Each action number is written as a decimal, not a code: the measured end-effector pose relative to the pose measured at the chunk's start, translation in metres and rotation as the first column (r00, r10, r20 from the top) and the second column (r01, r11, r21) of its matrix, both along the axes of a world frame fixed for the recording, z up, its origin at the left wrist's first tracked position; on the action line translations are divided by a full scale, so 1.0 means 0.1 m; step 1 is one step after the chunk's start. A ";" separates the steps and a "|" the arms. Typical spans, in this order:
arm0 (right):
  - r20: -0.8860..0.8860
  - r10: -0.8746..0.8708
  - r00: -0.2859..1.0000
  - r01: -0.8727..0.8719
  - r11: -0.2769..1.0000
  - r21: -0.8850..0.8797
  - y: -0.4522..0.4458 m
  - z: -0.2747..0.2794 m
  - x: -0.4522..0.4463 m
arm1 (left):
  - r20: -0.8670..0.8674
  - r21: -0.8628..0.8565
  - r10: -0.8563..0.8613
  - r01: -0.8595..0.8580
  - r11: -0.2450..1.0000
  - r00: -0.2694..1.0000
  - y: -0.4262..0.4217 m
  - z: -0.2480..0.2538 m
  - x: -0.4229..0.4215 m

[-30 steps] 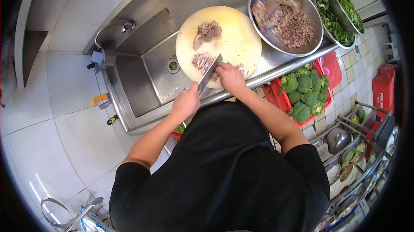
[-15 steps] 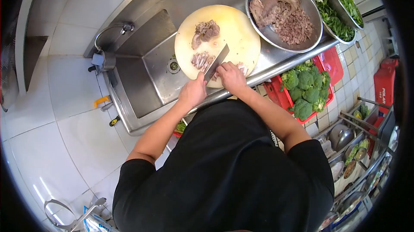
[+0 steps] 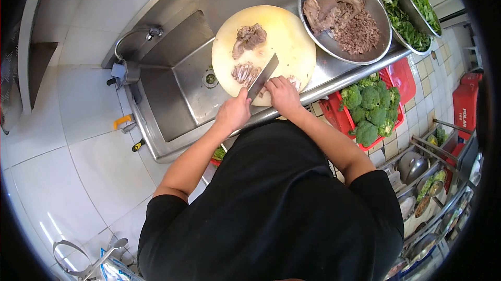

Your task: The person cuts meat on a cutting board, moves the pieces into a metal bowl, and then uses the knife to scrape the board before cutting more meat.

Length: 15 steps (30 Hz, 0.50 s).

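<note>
A round cutting board (image 3: 292,30) lies across the sink's edge. My left hand (image 3: 235,110) is closed round the handle of a cleaver (image 3: 265,74), whose blade points up and away over the board. Close beside the blade, my right hand (image 3: 283,94) has its fingers curled down on a piece of meat (image 3: 263,91), mostly hidden under them. Left of the blade lies a heap of sliced meat (image 3: 245,74). Farther back on the board rests a larger chunk of cooked meat (image 3: 249,39). A pale scrap of meat (image 3: 295,82) shows past my right hand.
A steel bowl (image 3: 389,35) of meat chunks and diced meat stands right of the board. Beyond it are bowls of chopped greens (image 3: 415,41). A red basket (image 3: 334,111) of broccoli (image 3: 371,106) sits below the counter edge. The sink (image 3: 172,108) and faucet (image 3: 151,33) are left.
The cleaver and my right hand have shifted very slightly to the right. My grip and the meat heaps look the same.
</note>
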State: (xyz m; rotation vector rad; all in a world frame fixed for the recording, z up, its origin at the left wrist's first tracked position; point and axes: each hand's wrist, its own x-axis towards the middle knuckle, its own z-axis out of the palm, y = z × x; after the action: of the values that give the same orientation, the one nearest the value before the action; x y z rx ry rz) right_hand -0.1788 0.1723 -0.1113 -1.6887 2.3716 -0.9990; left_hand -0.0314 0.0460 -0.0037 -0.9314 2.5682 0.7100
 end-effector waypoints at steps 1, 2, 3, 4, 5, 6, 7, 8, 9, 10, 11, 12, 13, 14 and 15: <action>0.001 0.001 1.000 -0.001 1.000 0.012 0.02 0.00 0.00 | 0.013 0.003 -0.006 0.006 1.000 1.000 -0.01 0.15 0.00; 0.004 0.002 1.000 -0.002 1.000 0.026 0.03 -0.01 0.01 | 0.028 0.008 -0.012 0.012 1.000 1.000 0.00 0.26 0.04; 0.006 0.007 1.000 -0.007 1.000 0.028 0.04 -0.01 0.01 | 0.060 0.011 -0.028 0.027 1.000 0.998 -0.01 0.34 0.11; 0.008 0.009 1.000 -0.009 1.000 0.028 0.02 -0.02 0.00 | 0.094 0.013 -0.046 0.045 0.999 0.995 -0.02 0.41 0.19; 0.012 0.009 1.000 -0.009 1.000 0.028 0.02 -0.03 0.00 | 0.128 0.017 -0.066 0.065 0.998 0.990 -0.02 0.44 0.26; 0.026 0.011 1.000 -0.012 0.999 0.034 0.03 -0.02 0.00 | 0.138 0.030 -0.049 0.045 0.999 0.989 0.02 0.44 0.31; 0.039 0.012 0.999 -0.013 0.999 0.041 0.03 -0.02 0.00 | 0.147 0.043 -0.032 0.026 0.999 0.989 0.06 0.42 0.35; 0.051 0.013 0.999 -0.015 0.999 0.048 0.05 -0.01 -0.01 | 0.157 0.057 -0.016 0.007 0.998 0.988 0.08 0.38 0.37; 0.041 0.020 0.999 -0.022 0.998 0.052 0.07 -0.02 -0.01 | 0.145 0.046 -0.002 -0.004 0.999 0.989 0.13 0.29 0.32; 0.032 0.029 0.999 -0.030 0.998 0.052 0.07 -0.02 0.00 | 0.134 0.031 0.013 -0.017 0.999 0.991 0.20 0.17 0.20; 0.015 0.034 0.999 -0.035 0.998 0.049 0.05 -0.02 -0.03 | 0.116 0.013 0.025 -0.027 1.000 0.993 0.20 0.10 0.10; 0.010 0.034 0.999 -0.035 0.998 0.058 0.05 0.01 -0.05 | 0.100 0.022 0.010 -0.013 1.000 0.995 0.15 0.07 0.03; 0.006 0.040 0.999 -0.040 0.997 0.068 0.06 0.03 -0.05 | 0.086 0.032 0.002 -0.005 0.999 0.996 0.11 0.05 0.00; -0.003 0.048 0.999 -0.047 0.996 0.074 0.04 0.07 -0.07 | 0.066 0.036 -0.004 0.002 0.999 0.998 0.07 0.05 -0.02; -0.008 0.044 0.999 -0.044 0.997 0.064 0.03 0.10 -0.09 | 0.043 0.035 -0.019 0.018 0.999 0.999 0.04 0.09 0.00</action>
State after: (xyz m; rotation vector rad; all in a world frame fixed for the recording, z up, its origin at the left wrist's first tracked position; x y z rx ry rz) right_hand -0.1878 0.1756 -0.1014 -1.7190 2.3344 -0.9010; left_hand -0.0316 0.0500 0.0057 -0.9008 2.5154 0.7192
